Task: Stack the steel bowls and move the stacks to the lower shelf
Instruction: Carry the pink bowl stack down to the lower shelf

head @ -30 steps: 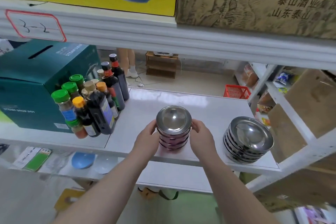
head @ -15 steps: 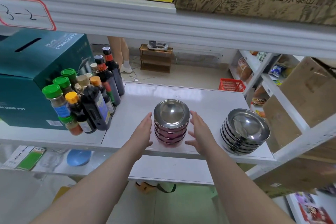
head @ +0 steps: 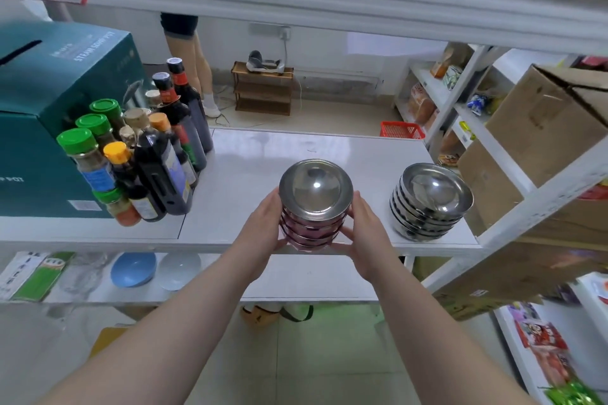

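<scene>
A stack of steel bowls [head: 316, 194] with purple-tinted sides stands near the front edge of the white middle shelf [head: 250, 174]. My left hand [head: 263, 227] presses against its left side and my right hand [head: 365, 230] against its right side, both closed around the stack. A second stack of steel bowls [head: 431, 200] leans slightly at the right end of the same shelf, untouched. The lower shelf [head: 312, 276] shows just below the front edge, beneath my wrists.
Sauce and spice bottles [head: 141, 154] crowd the shelf's left part beside a teal box [head: 49, 108]. A blue bowl [head: 133, 270] and a clear bowl [head: 179, 270] lie on the lower shelf at left. Cardboard boxes [head: 539, 128] fill the right. A person's legs [head: 194, 56] stand behind.
Half a second ago my hands were spread apart beside the stack; now both have closed onto its sides. My view has tilted further down.
</scene>
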